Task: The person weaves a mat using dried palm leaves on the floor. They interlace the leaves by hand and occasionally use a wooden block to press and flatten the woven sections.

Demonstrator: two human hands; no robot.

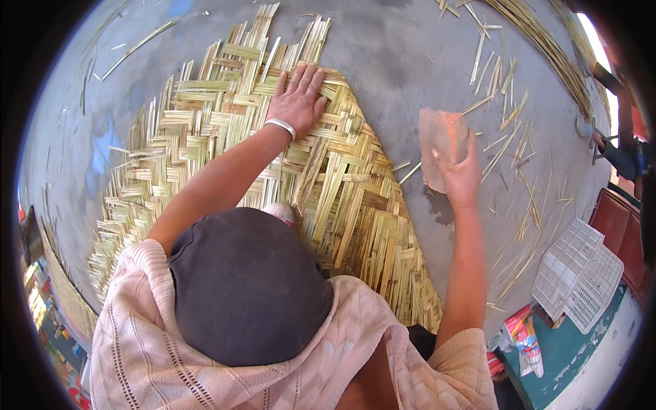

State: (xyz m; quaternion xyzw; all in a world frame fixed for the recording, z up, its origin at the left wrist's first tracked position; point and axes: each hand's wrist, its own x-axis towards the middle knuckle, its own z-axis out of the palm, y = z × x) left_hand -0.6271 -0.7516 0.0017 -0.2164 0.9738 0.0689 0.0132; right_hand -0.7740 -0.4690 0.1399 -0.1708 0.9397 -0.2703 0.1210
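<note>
A woven mat of pale green and yellow split bamboo strips lies on a grey concrete floor. My left hand, with a silver bangle at the wrist, presses flat on the mat's far edge, fingers spread, holding nothing. My right hand is raised over the floor just right of the mat and grips a rough orange-brown piece of brick. My head in a dark cap and a pink patterned shawl hide the mat's near part.
Loose bamboo slivers are scattered on the floor to the right. A long bundle of strips curves along the far right. A white plastic crate, a colourful packet and a red object sit at the right edge.
</note>
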